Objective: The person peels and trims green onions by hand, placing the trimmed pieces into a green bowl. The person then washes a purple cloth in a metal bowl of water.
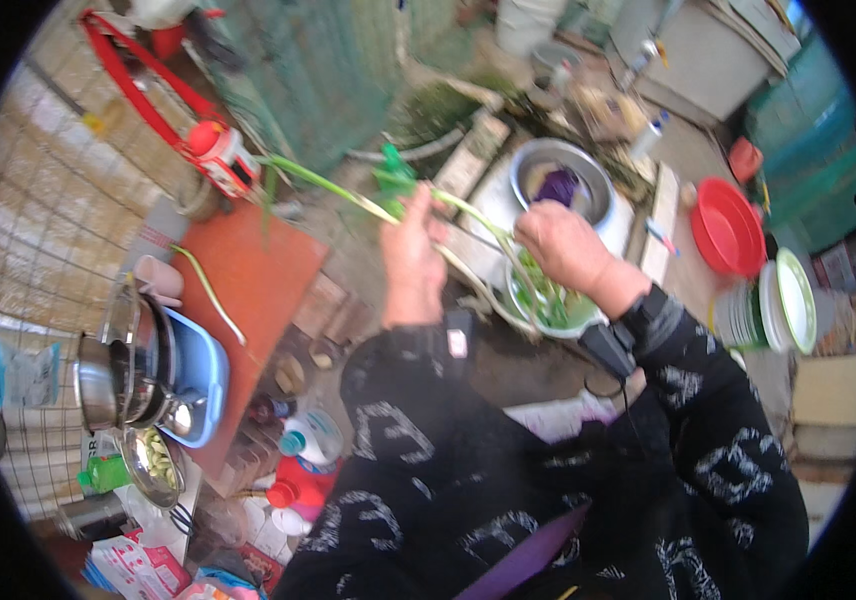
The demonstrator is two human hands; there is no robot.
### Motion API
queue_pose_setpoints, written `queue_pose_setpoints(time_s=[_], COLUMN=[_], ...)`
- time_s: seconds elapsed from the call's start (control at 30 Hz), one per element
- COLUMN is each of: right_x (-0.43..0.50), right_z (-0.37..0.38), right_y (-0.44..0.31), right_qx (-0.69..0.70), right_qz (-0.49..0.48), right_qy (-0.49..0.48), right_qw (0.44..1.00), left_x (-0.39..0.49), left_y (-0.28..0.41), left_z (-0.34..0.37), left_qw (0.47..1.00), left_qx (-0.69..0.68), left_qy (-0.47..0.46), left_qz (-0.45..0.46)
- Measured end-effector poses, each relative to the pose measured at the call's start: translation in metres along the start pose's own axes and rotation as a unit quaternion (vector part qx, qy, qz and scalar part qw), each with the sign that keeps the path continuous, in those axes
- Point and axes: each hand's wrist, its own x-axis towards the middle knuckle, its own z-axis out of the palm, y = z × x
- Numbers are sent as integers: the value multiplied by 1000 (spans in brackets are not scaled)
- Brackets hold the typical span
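My left hand (414,259) grips a long green onion (323,182), its leafy end reaching out toward the left. My right hand (564,244), fingers pinched, is at another stretch of green and whitish stalk (475,214) running between the two hands; blur hides exactly how it holds it. Pale stalk ends (484,291) hang below my hands. Under my right hand stands a bowl (585,328) with green vegetable pieces (552,306) in it. Just beyond is a metal basin (602,174) holding something purple (557,186).
To the left, a reddish-brown board (248,255) carries a single green onion (210,292), a pink mug (159,277) and a blue plastic tub (206,375) with metal pots. Bottles (315,439) crowd below it. At right are a red basin (728,229) and stacked bowls (762,307).
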Motion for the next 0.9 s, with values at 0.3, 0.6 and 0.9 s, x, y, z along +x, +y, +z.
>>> queue_pose_setpoints(time_s=[0.3, 0.6, 0.9], right_x=[-53, -113, -148], right_z=[9, 51, 62], right_y=[27, 66, 97], right_qx=[-83, -175, -242], right_qz=[23, 87, 269], right_qy=[-104, -257, -476], right_qw=[991, 946, 801], left_x=[6, 9, 10], left_y=[-2, 1, 7], left_z=[-6, -11, -16], left_qw=[999, 1000, 1000], left_qx=[7, 8, -5], left_qy=[-18, 4, 18], left_qz=[-28, -15, 4])
